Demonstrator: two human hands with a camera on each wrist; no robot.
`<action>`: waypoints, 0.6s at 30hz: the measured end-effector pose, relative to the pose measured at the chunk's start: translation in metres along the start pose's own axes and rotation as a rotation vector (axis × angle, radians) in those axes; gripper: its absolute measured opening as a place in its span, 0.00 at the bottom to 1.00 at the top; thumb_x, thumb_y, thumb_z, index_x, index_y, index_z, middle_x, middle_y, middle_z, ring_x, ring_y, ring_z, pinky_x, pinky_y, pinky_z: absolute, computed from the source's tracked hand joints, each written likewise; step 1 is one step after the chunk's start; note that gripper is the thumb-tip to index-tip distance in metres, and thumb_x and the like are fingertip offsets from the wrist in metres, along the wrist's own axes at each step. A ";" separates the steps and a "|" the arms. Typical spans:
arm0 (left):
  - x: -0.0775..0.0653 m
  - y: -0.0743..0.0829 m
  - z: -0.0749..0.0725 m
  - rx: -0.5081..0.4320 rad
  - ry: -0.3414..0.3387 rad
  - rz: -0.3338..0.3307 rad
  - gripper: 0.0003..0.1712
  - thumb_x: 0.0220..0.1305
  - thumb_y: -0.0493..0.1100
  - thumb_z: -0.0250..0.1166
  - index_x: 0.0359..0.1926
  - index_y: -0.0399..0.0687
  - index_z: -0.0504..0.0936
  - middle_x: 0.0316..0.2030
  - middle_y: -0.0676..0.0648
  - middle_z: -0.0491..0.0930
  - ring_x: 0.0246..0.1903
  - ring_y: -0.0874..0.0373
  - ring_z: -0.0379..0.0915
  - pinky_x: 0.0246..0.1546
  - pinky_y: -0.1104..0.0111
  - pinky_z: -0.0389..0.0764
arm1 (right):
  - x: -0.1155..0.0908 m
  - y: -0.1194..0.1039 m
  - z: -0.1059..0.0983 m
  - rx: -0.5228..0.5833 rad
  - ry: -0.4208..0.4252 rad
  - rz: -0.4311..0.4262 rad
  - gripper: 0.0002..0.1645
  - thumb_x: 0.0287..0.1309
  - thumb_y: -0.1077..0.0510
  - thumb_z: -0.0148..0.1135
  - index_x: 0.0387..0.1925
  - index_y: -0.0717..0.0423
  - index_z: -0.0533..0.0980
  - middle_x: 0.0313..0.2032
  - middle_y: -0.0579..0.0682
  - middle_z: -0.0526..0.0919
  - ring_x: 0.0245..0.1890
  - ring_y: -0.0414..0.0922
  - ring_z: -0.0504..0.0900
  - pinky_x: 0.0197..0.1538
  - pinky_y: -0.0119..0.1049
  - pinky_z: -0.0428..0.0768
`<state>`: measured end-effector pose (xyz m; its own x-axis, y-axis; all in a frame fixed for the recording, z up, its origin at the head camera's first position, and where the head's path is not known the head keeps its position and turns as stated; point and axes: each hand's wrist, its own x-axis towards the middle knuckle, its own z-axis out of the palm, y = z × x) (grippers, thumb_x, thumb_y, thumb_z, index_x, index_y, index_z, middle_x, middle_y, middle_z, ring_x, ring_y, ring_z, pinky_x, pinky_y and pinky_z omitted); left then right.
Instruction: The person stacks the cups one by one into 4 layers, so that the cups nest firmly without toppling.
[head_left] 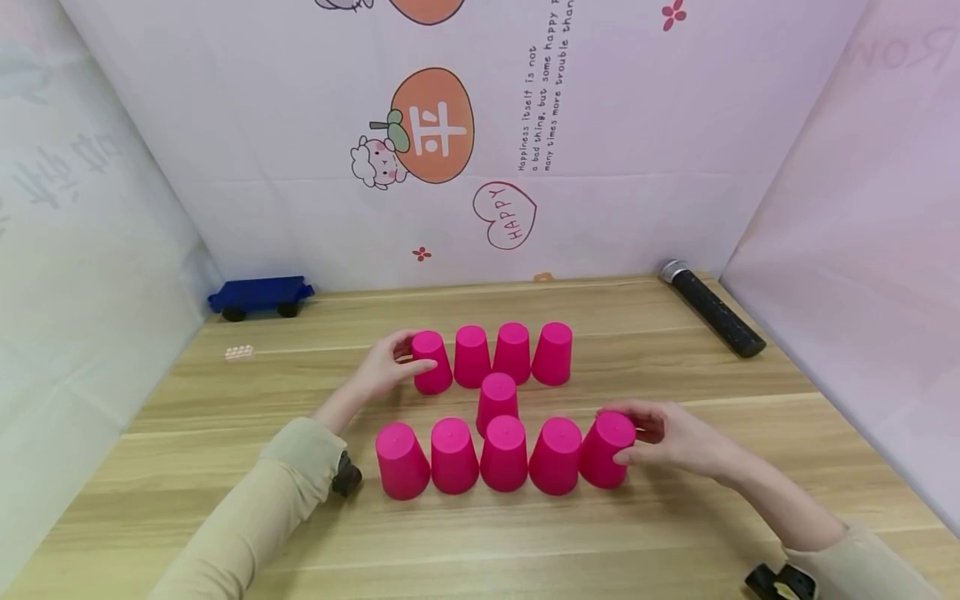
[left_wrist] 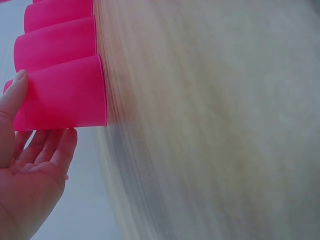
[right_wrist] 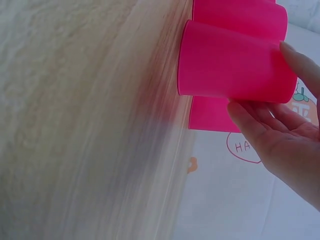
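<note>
Pink cups stand upside down on the wooden table in two rows. My left hand (head_left: 390, 364) holds the leftmost cup of the back row (head_left: 432, 367), thumb on its near side and fingers round the far side. In the left wrist view the thumb (left_wrist: 16, 92) lies against that cup's wall (left_wrist: 65, 95). At the right end of the front row, my right hand (head_left: 671, 440) grips the last cup (head_left: 606, 452) between thumb and fingers; its wall (right_wrist: 232, 62) shows in the right wrist view. One single cup (head_left: 498, 402) stands between the rows.
Several more cups line the front row, such as the left end cup (head_left: 402, 465). A blue toy wagon (head_left: 260, 297) and a small pale dotted piece (head_left: 239, 352) are at the back left. A black microphone (head_left: 716, 314) lies back right. Printed cloth (head_left: 600, 167) walls the table.
</note>
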<state>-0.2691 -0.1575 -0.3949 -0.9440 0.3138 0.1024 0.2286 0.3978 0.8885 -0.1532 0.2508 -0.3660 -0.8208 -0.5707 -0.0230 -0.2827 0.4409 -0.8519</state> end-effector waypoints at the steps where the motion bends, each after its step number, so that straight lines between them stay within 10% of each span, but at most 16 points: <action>1: 0.000 -0.001 0.000 0.002 -0.001 0.009 0.30 0.55 0.40 0.69 0.58 0.36 0.71 0.52 0.36 0.77 0.53 0.44 0.75 0.52 0.60 0.79 | 0.000 -0.001 0.000 0.000 0.005 -0.003 0.34 0.53 0.58 0.67 0.59 0.69 0.67 0.51 0.63 0.78 0.48 0.25 0.75 0.52 0.21 0.75; 18: 0.002 -0.001 0.000 0.010 0.002 0.026 0.29 0.55 0.39 0.69 0.57 0.35 0.71 0.51 0.35 0.77 0.52 0.44 0.75 0.54 0.58 0.78 | -0.004 -0.009 -0.003 -0.037 0.092 -0.027 0.28 0.54 0.60 0.66 0.56 0.66 0.71 0.48 0.58 0.81 0.46 0.27 0.78 0.50 0.22 0.76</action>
<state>-0.2714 -0.1575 -0.3958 -0.9381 0.3224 0.1268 0.2559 0.3981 0.8809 -0.1489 0.2515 -0.3568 -0.8542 -0.5177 0.0489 -0.3220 0.4527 -0.8315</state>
